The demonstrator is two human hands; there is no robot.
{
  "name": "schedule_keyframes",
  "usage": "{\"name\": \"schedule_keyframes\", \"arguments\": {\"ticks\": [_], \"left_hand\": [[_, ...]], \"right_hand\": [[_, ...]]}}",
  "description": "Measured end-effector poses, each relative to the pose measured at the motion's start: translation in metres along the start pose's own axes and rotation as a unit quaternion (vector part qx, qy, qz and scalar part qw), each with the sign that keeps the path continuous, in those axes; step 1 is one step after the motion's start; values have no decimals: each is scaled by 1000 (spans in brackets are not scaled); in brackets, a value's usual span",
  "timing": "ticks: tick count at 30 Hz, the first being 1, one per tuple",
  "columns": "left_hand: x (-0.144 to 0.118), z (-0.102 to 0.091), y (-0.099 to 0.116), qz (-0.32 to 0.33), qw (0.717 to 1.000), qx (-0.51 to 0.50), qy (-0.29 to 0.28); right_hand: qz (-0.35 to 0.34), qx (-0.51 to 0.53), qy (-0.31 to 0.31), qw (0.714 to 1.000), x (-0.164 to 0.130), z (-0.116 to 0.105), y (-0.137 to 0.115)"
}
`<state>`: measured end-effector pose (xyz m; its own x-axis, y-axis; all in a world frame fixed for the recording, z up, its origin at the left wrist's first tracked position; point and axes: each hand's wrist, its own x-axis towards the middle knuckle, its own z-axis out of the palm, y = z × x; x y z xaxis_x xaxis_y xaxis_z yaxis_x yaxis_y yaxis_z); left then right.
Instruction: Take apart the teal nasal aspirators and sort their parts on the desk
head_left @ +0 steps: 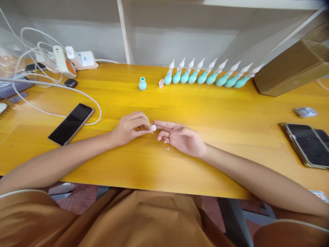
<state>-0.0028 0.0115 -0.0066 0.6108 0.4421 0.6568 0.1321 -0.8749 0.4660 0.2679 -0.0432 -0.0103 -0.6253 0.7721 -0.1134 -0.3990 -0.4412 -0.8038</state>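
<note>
Between the thumb and fingers of my left hand (132,127) is a small whitish translucent piece (153,128); its exact kind is too small to tell. My right hand (183,137) lies palm up beside it, fingers loosely stretched, the index fingertip close to the piece. Whether that fingertip touches it I cannot tell. A tiny pale disc (168,149) rests on the table just below my right hand. Farther back stand a turquoise squeeze bulb (142,84) without a tip and a small pink fitting (161,83).
Several turquoise bulbs with clear pointed tips (205,77) line the back of the wooden table (123,168). A cardboard box (290,68) stands back right, with phones (307,144) nearer. At left lie a dark phone (72,123), a white cable (99,106) and chargers (86,59).
</note>
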Motion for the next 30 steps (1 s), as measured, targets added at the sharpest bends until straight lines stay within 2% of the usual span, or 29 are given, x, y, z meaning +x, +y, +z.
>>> {"name": "schedule_keyframes", "arguments": {"ticks": [13,18,30], "left_hand": [[0,-1,3,-4,1000,14,-7],[2,0,7,0,999,32,13],[1,2,6,21,997,64,25]], "right_hand": [[-18,-7,-6,1000,2,-3,3],[-10,-40,-22,999,2,-2,1],[-33,-29,5,999,3,-3,4]]}}
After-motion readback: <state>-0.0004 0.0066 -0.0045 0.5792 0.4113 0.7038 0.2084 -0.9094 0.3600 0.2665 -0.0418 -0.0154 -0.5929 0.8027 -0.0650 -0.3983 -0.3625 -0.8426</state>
